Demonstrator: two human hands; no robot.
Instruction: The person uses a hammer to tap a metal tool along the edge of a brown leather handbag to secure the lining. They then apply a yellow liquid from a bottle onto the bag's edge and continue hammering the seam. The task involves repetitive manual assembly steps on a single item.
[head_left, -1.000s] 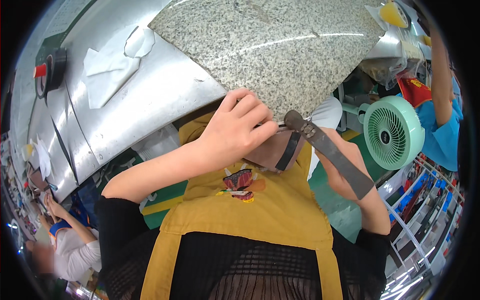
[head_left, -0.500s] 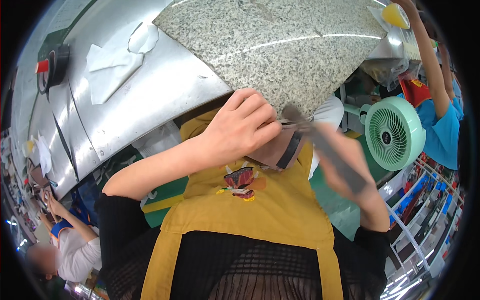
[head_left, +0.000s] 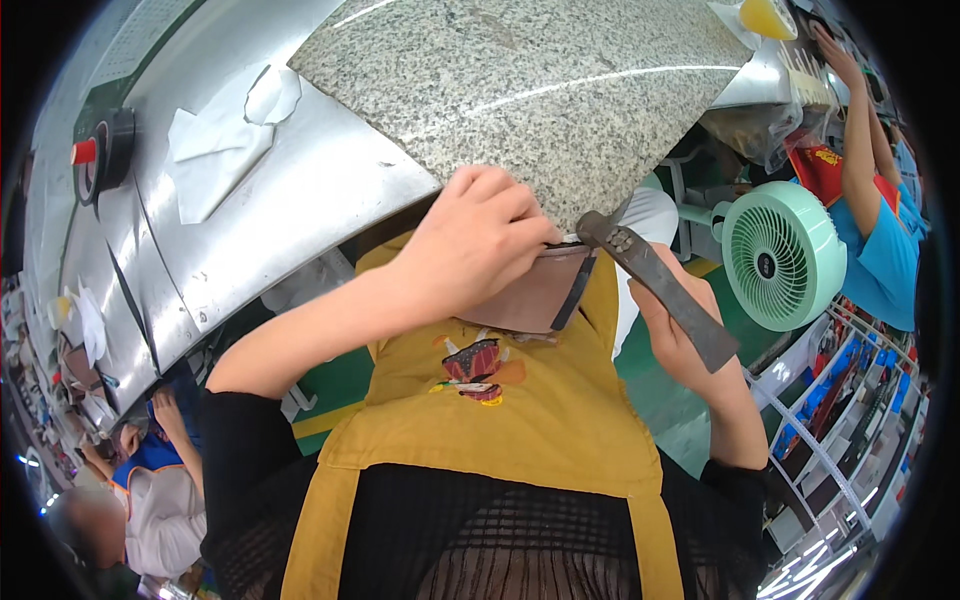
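My left hand (head_left: 470, 240) is closed, its fingertips pressing the upper edge of a brown leather-like piece (head_left: 525, 296) at the near edge of the granite slab (head_left: 560, 120). The piece hangs down in front of the yellow apron and has a dark strip along its right side. In my closed right hand (head_left: 682, 322) is a dark metal hammer (head_left: 672, 288). Its head lies right by the slab's edge, close to the piece's upper right corner; I cannot tell whether they touch. The grip inside my right fingers is hidden.
To the left is a metal tabletop (head_left: 330, 165) bearing white paper scraps (head_left: 215, 160) and a black tape roll (head_left: 115, 148). A green fan (head_left: 782, 255) stands at right, beside a wire rack (head_left: 830, 440). A yellow cone-shaped spool (head_left: 768, 18) sits far right. Other people work on both sides.
The hammer, blurred before, now shows sharply, its head near the slab's edge. More of the brown piece shows below my left hand, which has shifted slightly left. The whole view has shifted a little.
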